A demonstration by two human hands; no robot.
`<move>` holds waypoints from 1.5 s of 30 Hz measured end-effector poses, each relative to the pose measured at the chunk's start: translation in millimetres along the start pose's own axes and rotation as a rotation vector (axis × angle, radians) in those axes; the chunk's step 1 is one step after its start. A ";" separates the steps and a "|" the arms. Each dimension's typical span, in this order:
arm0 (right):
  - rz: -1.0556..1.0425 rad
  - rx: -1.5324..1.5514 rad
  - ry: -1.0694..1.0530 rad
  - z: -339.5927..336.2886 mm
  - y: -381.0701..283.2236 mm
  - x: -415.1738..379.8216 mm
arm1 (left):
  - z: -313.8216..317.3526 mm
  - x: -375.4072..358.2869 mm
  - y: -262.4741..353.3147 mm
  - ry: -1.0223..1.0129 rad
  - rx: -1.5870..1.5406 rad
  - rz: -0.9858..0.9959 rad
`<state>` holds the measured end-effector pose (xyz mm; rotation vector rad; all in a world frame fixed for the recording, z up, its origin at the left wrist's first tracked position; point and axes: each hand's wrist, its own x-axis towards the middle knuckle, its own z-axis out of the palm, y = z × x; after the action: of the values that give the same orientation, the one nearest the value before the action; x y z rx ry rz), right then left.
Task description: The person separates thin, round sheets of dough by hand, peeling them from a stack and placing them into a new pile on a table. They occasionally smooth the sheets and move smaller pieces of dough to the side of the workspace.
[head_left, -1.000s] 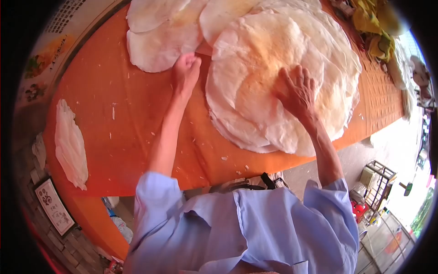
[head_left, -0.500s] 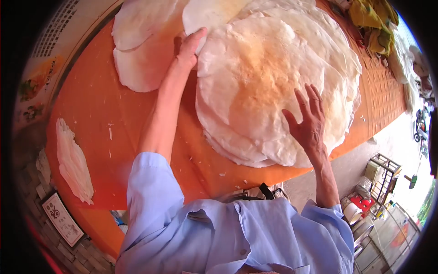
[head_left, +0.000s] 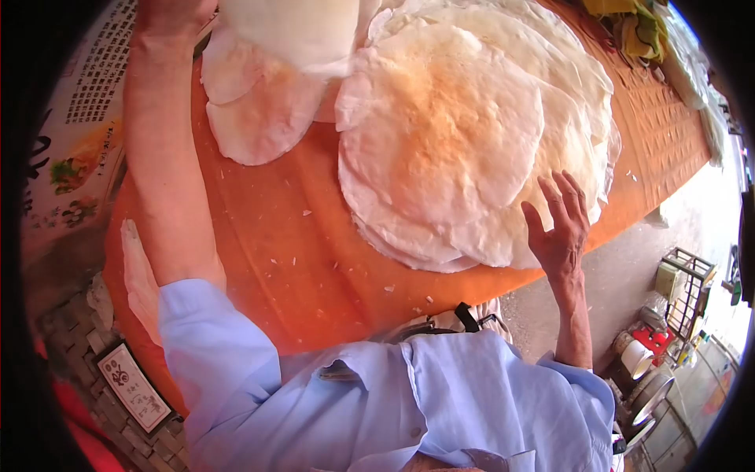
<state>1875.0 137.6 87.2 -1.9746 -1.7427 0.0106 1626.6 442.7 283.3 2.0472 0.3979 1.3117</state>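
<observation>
Several large, thin, pale round sheets lie in a stack (head_left: 440, 134) with a browned middle on the orange cloth. At the top left my left hand (head_left: 177, 14) is partly cut off by the frame edge, beside a pale sheet (head_left: 291, 31) that hangs raised and slightly blurred. Its fingertips are hidden, but the sheet has travelled with it. Under this sheet lie other thin sheets (head_left: 263, 114). My right hand (head_left: 560, 228) is over the lower right edge of the stack, fingers spread, holding nothing.
The orange-covered table (head_left: 259, 244) bears small white crumbs. A pale folded piece (head_left: 140, 275) lies at its left edge. Yellow-green cloth (head_left: 641, 35) is at the upper right. A framed sign (head_left: 134, 387) stands lower left; a wire rack (head_left: 688, 287) and containers are lower right.
My left hand has moved up and left, and the raised sheet has shifted left off the stack. My right hand has moved slightly right and down in view, still spread.
</observation>
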 end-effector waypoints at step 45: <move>0.795 1.852 -0.838 145.5 -136.1 39.9 | 26.6 -354.3 42.9 -0.294 0.598 -0.603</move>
<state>1708.2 234.4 23.0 -0.8713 -0.3556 2.0155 1487.0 198.5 62.0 2.2676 1.2683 0.5468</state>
